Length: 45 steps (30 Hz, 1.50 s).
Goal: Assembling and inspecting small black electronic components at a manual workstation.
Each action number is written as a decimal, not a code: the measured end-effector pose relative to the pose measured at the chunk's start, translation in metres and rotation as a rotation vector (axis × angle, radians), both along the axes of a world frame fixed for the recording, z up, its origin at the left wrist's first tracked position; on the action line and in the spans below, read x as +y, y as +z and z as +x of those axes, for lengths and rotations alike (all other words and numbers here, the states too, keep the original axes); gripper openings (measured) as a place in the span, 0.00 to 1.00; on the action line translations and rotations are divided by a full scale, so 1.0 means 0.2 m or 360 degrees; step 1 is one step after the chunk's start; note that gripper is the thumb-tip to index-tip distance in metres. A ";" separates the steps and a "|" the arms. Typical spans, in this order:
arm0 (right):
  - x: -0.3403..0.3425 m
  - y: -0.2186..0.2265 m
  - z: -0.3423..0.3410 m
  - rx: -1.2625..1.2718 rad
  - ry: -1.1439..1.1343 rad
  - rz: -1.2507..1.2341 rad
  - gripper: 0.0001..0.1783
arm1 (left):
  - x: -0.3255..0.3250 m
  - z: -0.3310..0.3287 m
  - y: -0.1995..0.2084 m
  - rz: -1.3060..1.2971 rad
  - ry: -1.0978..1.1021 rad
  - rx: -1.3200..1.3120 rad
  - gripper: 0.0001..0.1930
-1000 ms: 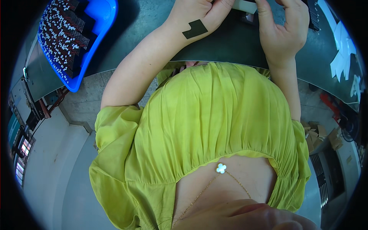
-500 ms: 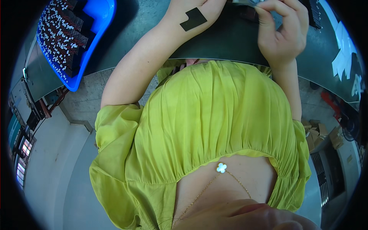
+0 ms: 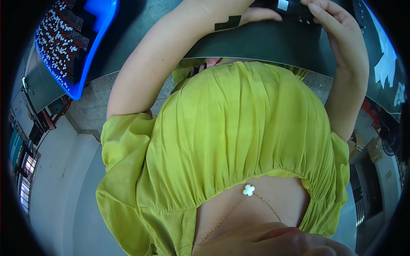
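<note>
At the top edge, a dark flat piece (image 3: 294, 15) with a small bright square on it lies between my two hands. My left hand (image 3: 232, 12) reaches in from the left, its thumb stretched along the near side of the dark piece. The fingers of that hand are cut off by the top edge. A black angular patch (image 3: 228, 23) sits on the skin near its wrist. My right hand (image 3: 337, 19) is closed, thumb and fingertips together at the piece's right end. What else the piece consists of is too dark to make out.
A blue tray (image 3: 95, 47) at the left holds rows of dark parts with many small white bits (image 3: 53, 40). White torn sheets (image 3: 386, 59) lie at the right of the dark green table (image 3: 141, 42). The table's near edge curves just in front of my body.
My left hand has turned and moved up and right, its thumb now in view. My right hand has shifted right, its fingers turned toward the left. The dark piece shows more plainly.
</note>
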State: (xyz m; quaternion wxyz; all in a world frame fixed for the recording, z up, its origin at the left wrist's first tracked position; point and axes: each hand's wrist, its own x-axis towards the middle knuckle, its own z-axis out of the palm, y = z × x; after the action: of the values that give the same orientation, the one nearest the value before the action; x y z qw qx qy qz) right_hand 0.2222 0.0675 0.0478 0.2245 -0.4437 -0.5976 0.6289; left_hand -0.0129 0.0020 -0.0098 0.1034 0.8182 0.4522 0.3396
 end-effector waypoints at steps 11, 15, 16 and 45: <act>0.06 0.03 -0.06 -0.0401 0.0199 -0.0159 0.07 | 0.00 0.02 0.01 -0.0001 0.0000 -0.0025 0.20; 0.01 0.04 -0.08 -0.0359 0.0111 -0.0054 0.07 | 0.01 0.02 0.00 -0.0032 -0.0021 -0.0062 0.20; 0.02 0.04 -0.07 -0.0360 0.0107 -0.0058 0.07 | 0.01 0.02 -0.01 -0.0035 -0.0025 -0.0063 0.20; 0.00 0.06 -0.10 -0.0402 0.0121 -0.0057 0.08 | -0.01 0.01 0.00 -0.0122 0.0053 -0.0031 0.20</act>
State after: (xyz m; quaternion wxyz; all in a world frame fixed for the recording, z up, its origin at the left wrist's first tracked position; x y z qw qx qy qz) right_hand 0.2022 0.0682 0.0596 0.1155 -0.5003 -0.6262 0.5866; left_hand -0.0106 0.0007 -0.0104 0.1333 0.8027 0.4773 0.3317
